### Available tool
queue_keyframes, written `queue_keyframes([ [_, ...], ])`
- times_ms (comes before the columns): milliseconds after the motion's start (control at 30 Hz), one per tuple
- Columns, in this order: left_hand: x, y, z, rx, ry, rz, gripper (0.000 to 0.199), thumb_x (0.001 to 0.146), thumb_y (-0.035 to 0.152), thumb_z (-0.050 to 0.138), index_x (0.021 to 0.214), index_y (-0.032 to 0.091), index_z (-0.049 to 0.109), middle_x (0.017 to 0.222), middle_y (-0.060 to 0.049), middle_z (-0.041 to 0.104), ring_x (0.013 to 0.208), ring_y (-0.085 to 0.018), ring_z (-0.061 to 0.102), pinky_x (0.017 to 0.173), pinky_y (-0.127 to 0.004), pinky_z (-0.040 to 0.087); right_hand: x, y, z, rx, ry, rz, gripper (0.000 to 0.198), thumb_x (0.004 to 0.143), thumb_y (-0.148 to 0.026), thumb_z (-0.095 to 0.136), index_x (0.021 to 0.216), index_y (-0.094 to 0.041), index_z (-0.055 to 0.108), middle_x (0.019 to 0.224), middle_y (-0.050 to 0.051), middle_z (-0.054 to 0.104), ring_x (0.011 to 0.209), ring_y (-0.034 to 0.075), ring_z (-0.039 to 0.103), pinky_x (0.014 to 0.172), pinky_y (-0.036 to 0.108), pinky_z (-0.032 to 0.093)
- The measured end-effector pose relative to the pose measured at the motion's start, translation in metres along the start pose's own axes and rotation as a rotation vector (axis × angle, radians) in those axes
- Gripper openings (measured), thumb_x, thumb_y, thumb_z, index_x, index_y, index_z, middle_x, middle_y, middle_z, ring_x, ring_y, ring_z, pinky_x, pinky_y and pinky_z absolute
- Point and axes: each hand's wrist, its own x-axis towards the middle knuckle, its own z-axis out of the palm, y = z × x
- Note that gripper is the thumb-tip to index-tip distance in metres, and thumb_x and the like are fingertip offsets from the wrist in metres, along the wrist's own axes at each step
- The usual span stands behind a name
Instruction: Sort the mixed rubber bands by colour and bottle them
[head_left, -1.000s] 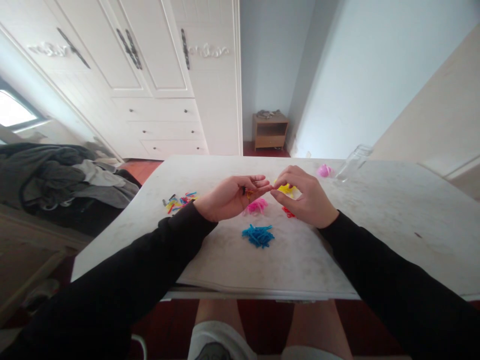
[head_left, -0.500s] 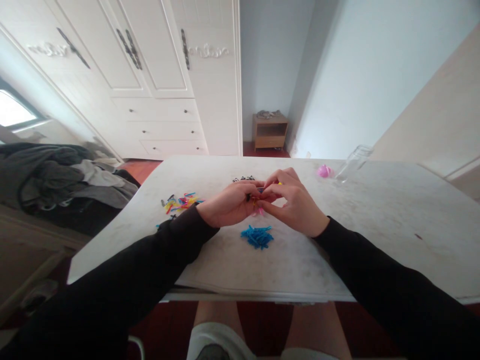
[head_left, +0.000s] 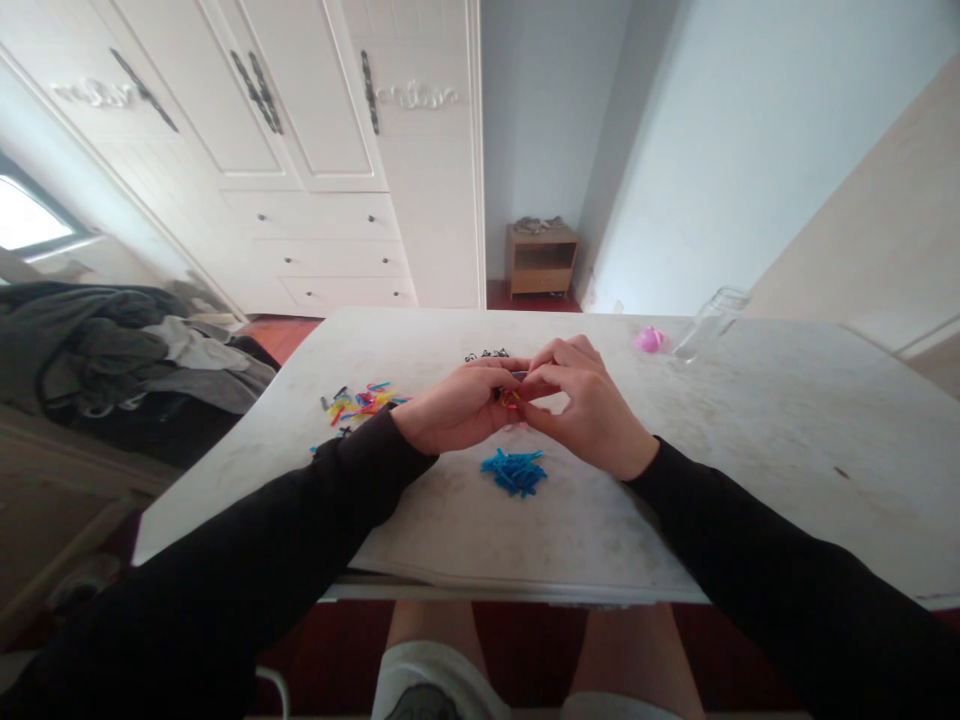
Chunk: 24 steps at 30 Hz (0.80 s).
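My left hand (head_left: 466, 408) is curled above the table, cupping small coloured pieces (head_left: 511, 397), of which yellow, pink and dark bits show at its fingertips. The thumb and index finger of my right hand (head_left: 589, 405) pinch at these same pieces, and both hands touch there. Their exact kind is too small to tell. Just below the hands lies a heap of small blue pieces (head_left: 514, 472). Beyond my left fingers is a group of small black pieces (head_left: 487, 355), partly covered. Some pink shows on the table under my hands, mostly hidden.
A mixed pile of coloured pieces (head_left: 367, 402) lies beside my left wrist on the white table (head_left: 772, 480). Toward the far right edge are a pink round object (head_left: 652, 340) and a clear glass jar (head_left: 711, 325) lying tilted. Clothes (head_left: 135, 350) are heaped left of the table.
My fingers have shifted slightly over the small pieces, and the yellow bit beyond my right fingers no longer shows. Less of the pink under the hands is visible. The piles stay put.
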Motion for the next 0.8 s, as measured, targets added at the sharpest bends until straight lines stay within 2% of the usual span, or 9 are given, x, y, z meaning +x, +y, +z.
queue_keyframes([
  [167, 0.0017, -0.0036, -0.0004, -0.044, -0.003, 0.026, 0.023, 0.081, -0.006, 0.051, 0.086, 0.008, 0.068, 0.077, -0.007, 0.064, 0.064, -0.014, 0.062, 0.062, -0.023, 0.051, -0.0003, -0.0008, -0.0005, -0.017, 0.008, -0.046, 0.015, 0.083, -0.015, 0.074, 0.072, -0.021, 0.066, 0.091, 0.007, 0.067, 0.094, 0.026, 0.052, 0.083, 0.044, 0.043],
  [300, 0.0020, -0.0036, 0.0000, -0.067, -0.019, 0.015, 0.027, 0.081, -0.007, 0.049, 0.090, 0.007, 0.070, 0.082, -0.009, 0.068, 0.069, -0.014, 0.064, 0.072, -0.026, 0.056, -0.0008, -0.0025, -0.0017, -0.003, 0.014, -0.060, 0.016, 0.082, -0.011, 0.073, 0.072, -0.021, 0.066, 0.090, 0.006, 0.067, 0.092, 0.025, 0.054, 0.083, 0.042, 0.044],
  [433, 0.0021, -0.0035, 0.0004, -0.055, -0.009, 0.021, 0.029, 0.079, -0.007, 0.048, 0.092, 0.006, 0.071, 0.083, -0.010, 0.070, 0.073, -0.015, 0.066, 0.067, -0.023, 0.053, -0.0018, -0.0026, -0.0004, 0.033, 0.046, -0.110, 0.014, 0.083, -0.011, 0.073, 0.075, -0.021, 0.068, 0.089, 0.005, 0.067, 0.091, 0.024, 0.055, 0.080, 0.040, 0.046],
  [533, 0.0023, -0.0048, 0.0023, -0.080, 0.008, 0.026, 0.032, 0.079, -0.009, 0.045, 0.091, 0.006, 0.071, 0.086, -0.011, 0.071, 0.076, -0.015, 0.066, 0.072, -0.024, 0.054, -0.0019, -0.0014, 0.0016, 0.040, 0.053, -0.170, 0.013, 0.086, -0.011, 0.073, 0.077, -0.021, 0.069, 0.088, 0.005, 0.067, 0.091, 0.024, 0.054, 0.079, 0.039, 0.046],
  [800, 0.0017, -0.0072, 0.0049, -0.080, 0.026, 0.033, 0.026, 0.079, -0.005, 0.048, 0.083, 0.007, 0.071, 0.087, -0.011, 0.070, 0.076, -0.015, 0.064, 0.070, -0.025, 0.050, -0.0007, -0.0010, 0.0019, -0.056, -0.018, -0.248, 0.014, 0.091, -0.014, 0.071, 0.079, -0.020, 0.066, 0.090, 0.006, 0.064, 0.092, 0.024, 0.052, 0.081, 0.041, 0.044],
])
